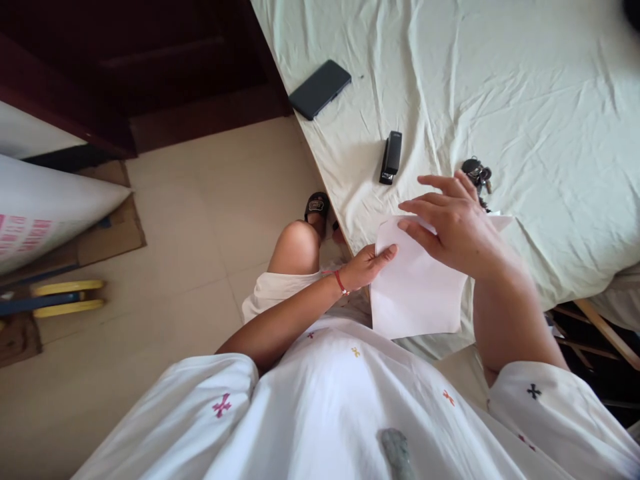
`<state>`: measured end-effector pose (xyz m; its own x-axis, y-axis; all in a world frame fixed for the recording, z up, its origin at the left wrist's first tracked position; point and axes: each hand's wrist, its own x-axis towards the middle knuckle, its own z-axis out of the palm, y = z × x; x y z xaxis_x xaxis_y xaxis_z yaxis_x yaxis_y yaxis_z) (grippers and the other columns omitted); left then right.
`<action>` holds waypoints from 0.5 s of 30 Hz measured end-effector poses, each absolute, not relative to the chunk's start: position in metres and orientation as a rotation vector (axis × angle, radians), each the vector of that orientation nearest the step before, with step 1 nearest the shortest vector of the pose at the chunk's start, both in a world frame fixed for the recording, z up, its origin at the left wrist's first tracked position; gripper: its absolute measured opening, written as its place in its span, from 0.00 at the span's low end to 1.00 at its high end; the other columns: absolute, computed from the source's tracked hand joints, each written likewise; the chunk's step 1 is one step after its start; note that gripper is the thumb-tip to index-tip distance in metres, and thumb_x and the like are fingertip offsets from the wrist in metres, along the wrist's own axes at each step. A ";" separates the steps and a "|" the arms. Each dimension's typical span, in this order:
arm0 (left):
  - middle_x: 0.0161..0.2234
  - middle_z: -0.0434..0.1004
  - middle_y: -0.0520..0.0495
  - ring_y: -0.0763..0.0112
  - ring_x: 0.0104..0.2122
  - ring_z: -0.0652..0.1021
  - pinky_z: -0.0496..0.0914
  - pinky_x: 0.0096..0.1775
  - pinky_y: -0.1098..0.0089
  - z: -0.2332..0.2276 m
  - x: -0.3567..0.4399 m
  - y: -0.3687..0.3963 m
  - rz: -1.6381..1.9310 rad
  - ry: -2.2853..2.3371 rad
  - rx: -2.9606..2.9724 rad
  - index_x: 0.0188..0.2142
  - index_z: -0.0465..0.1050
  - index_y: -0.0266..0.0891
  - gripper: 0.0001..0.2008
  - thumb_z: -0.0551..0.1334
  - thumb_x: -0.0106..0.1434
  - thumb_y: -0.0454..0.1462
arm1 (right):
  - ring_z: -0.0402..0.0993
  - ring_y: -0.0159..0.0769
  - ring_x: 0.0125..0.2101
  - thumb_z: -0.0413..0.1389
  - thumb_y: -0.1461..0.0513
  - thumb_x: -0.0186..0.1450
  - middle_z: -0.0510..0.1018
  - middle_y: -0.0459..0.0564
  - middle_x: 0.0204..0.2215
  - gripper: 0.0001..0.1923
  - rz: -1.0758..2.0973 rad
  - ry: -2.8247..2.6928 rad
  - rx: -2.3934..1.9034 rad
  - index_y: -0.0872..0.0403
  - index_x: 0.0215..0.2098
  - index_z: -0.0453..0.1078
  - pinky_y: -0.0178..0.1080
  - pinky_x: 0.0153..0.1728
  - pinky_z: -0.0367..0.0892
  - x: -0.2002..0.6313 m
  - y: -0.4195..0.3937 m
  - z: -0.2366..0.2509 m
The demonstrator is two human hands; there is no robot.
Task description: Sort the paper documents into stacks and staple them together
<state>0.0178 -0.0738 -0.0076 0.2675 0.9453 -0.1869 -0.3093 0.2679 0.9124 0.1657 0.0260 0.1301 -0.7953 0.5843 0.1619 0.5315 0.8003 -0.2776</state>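
Observation:
White sheets of paper (417, 293) are gripped at their left edge by my left hand (367, 267), with the thumb on top and the fingers hidden beneath. Over the upper part of the paper hovers my right hand (450, 223), its fingers spread and holding nothing. Whether its thumb touches the paper I cannot tell. A black stapler (391, 158) lies on the pale sheet-covered surface beyond the paper. Just past my right hand's fingers is a bunch of keys (477, 175), partly hidden.
A dark flat case or phone (321, 89) lies near the left edge of the pale cloth (480, 80). Left of that edge is the tiled floor (200, 207), with a white printed sack (50, 213) and a yellow-and-blue object (67, 298) farther left.

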 end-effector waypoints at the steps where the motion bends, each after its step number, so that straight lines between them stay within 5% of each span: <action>1: 0.45 0.84 0.43 0.57 0.48 0.80 0.74 0.52 0.58 -0.007 0.017 -0.074 1.014 0.909 0.904 0.52 0.78 0.37 0.35 0.58 0.65 0.63 | 0.69 0.55 0.60 0.53 0.56 0.73 0.84 0.52 0.38 0.14 0.407 -2.773 -0.840 0.48 0.47 0.80 0.63 0.62 0.55 0.162 0.029 0.130; 9: 0.39 0.84 0.44 0.57 0.43 0.81 0.75 0.49 0.59 -0.010 0.019 -0.077 0.980 0.909 0.866 0.48 0.79 0.37 0.34 0.57 0.64 0.64 | 0.76 0.48 0.52 0.54 0.61 0.70 0.83 0.49 0.32 0.13 0.782 -2.712 -0.804 0.49 0.35 0.81 0.46 0.47 0.70 0.149 0.045 0.124; 15: 0.54 0.80 0.43 0.56 0.57 0.77 0.73 0.56 0.59 -0.004 0.017 -0.072 1.134 0.984 0.796 0.57 0.74 0.43 0.33 0.56 0.66 0.62 | 0.77 0.47 0.47 0.53 0.64 0.69 0.82 0.50 0.31 0.13 0.701 -2.692 -0.849 0.51 0.30 0.79 0.45 0.46 0.68 0.143 0.048 0.113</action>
<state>0.0171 -0.0720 -0.0044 0.1192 0.9677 -0.2219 -0.3557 0.2503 0.9004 0.1431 0.0477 0.1130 -0.8047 0.5889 0.0748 0.4776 0.7171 -0.5077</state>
